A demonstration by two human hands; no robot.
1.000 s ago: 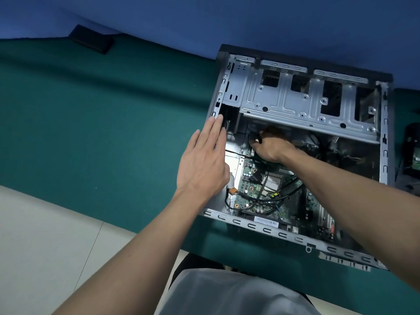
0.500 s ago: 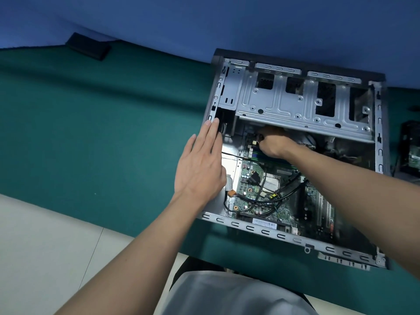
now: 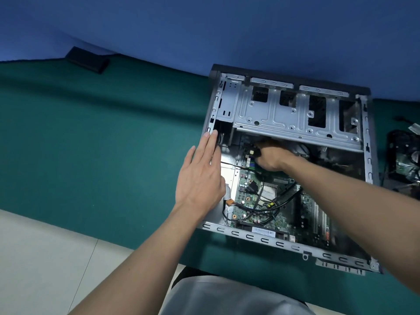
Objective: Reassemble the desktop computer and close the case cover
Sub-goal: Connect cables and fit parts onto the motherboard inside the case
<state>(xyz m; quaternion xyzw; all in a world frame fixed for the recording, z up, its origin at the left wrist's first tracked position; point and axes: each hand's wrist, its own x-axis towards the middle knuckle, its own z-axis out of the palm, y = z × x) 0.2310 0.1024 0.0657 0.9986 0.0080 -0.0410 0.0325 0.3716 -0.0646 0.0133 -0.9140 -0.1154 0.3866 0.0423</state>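
Right hand has slid a little deeper under the drive cage, at the frame's centre right, compared with a second ago. The left hand has stayed where it was. That suggests a cable is being seated on the board, so the inside work is not finished and closing the case looks some way off.

Nearest, at the bottom edge, is one grey garment over a pale floor. Two bare forearms reach up from there across one green mat.

One open computer case lies on its side on the mat, right of centre. Its cover is nowhere in view. Inside is one green circuit board, crossed by several black cables (too tangled to count).

The left hand lies flat with straight fingers. It grips nothing and rests on the case's left edge, likely steadying it.

The right hand's fingers are curled round what seems to be one small black plug. It is at the board's upper end, just below the cage. The fingertips are partly hidden, so the hold is not fully clear.

At the right edge, apart from the case, sits one loose dark part, blurred. Farthest, in the upper left, one flat black block lies against the blue wall.
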